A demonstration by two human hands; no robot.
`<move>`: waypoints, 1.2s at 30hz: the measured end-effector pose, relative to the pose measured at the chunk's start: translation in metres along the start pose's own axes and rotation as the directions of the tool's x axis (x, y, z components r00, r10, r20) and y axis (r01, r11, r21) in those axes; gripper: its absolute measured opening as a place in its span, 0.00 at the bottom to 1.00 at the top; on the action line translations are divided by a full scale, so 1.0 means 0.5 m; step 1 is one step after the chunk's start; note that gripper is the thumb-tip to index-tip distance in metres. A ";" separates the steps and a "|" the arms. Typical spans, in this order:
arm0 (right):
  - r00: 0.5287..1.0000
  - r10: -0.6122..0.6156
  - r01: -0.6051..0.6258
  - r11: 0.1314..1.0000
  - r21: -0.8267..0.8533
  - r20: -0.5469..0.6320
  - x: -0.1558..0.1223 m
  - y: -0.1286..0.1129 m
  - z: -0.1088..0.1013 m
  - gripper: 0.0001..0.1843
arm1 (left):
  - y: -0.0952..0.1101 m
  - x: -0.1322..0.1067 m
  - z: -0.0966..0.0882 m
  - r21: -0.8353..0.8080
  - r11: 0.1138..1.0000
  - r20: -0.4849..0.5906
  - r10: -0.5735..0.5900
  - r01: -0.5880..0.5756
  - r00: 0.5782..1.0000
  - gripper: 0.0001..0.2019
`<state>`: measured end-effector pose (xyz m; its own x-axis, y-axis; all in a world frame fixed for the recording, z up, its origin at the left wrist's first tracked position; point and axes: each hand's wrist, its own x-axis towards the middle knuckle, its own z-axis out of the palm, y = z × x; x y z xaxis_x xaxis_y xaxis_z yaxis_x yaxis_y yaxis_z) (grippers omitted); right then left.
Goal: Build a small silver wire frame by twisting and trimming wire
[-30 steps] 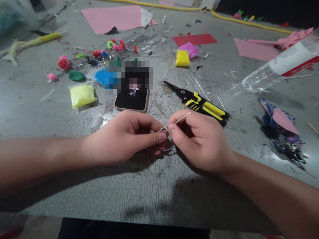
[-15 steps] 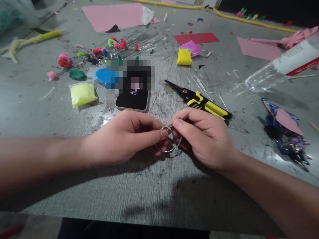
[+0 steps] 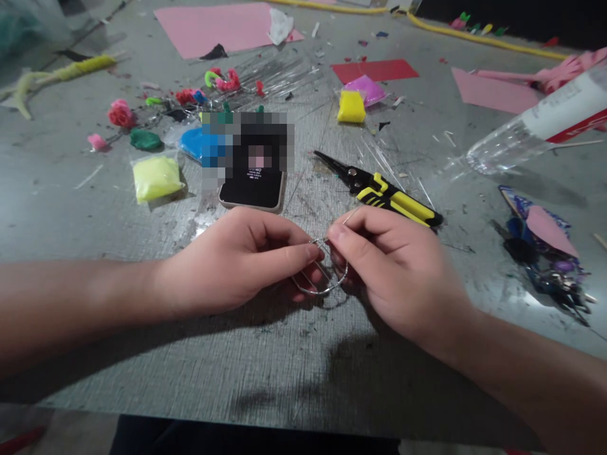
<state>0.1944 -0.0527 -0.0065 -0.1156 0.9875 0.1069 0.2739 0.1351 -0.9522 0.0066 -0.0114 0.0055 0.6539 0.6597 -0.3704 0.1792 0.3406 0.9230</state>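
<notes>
I see a thin silver wire loop (image 3: 322,278) pinched between my left hand (image 3: 237,262) and right hand (image 3: 393,265), just above the grey textured surface (image 3: 284,360). Both hands are closed on it, fingertips nearly touching. Yellow-and-black pliers (image 3: 384,193) and a black phone (image 3: 253,183) lie just beyond.

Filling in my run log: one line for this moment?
left hand: pinches wire loop | right hand: pinches wire loop | pliers: on table

A grey, finely textured counter (image 3: 265,366) filled nearly the whole view, scratched and dulled, with soft shadows on its near part. Beyond its far edge lay darkness (image 3: 497,12). Below the near edge showed a dark strip (image 3: 237,439).
</notes>
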 end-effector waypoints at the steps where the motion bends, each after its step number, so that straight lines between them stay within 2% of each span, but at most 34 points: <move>1: 1.000 -0.007 0.007 1.000 -0.002 -0.007 -0.002 -0.002 0.001 0.13 | -0.001 -0.001 -0.001 0.014 1.000 -0.004 0.003 -0.003 1.000 0.11; 5: 1.000 -0.017 0.018 0.999 0.052 -0.009 -0.002 -0.003 0.002 0.11 | -0.003 -0.003 -0.001 0.051 0.998 -0.002 0.030 -0.030 1.000 0.11; 13: 0.995 0.001 -0.007 0.998 0.060 0.096 0.008 0.006 -0.008 0.05 | 0.004 0.001 -0.002 0.022 1.000 0.061 0.009 -0.011 0.998 0.12; 19: 0.998 -0.045 0.045 0.999 -0.002 0.052 0.001 0.008 -0.007 0.05 | 0.005 -0.004 -0.008 0.015 0.998 0.092 -0.069 0.068 0.993 0.08; 23: 0.999 -0.026 0.025 0.999 0.043 0.020 -0.002 0.008 -0.002 0.06 | 0.001 -0.003 -0.011 -0.076 0.996 0.136 -0.039 0.050 0.990 0.09; 26: 0.998 0.052 -0.055 0.979 0.198 0.020 0.000 0.016 0.001 0.06 | 0.000 0.001 -0.011 -0.098 0.995 0.111 -0.012 0.023 0.994 0.10; 30: 0.987 0.145 -0.161 0.919 0.361 0.072 0.005 0.029 -0.001 0.08 | -0.001 0.002 -0.007 -0.039 0.999 0.071 -0.015 0.017 0.997 0.12; 33: 0.984 0.151 -0.173 0.927 0.334 0.092 0.009 0.030 -0.004 0.10 | -0.002 -0.003 -0.003 -0.015 0.999 0.047 -0.035 0.035 0.998 0.12; 36: 0.997 0.047 -0.056 0.984 0.171 0.054 0.009 0.023 -0.005 0.09 | -0.002 -0.007 0.000 0.009 0.999 -0.010 -0.042 0.042 0.999 0.13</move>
<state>0.1992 -0.0464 -0.0161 -0.1536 0.9871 0.0460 0.1125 0.0637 -0.9916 0.0043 -0.0141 0.0060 0.6382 0.6516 -0.4099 0.2129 0.3623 0.9074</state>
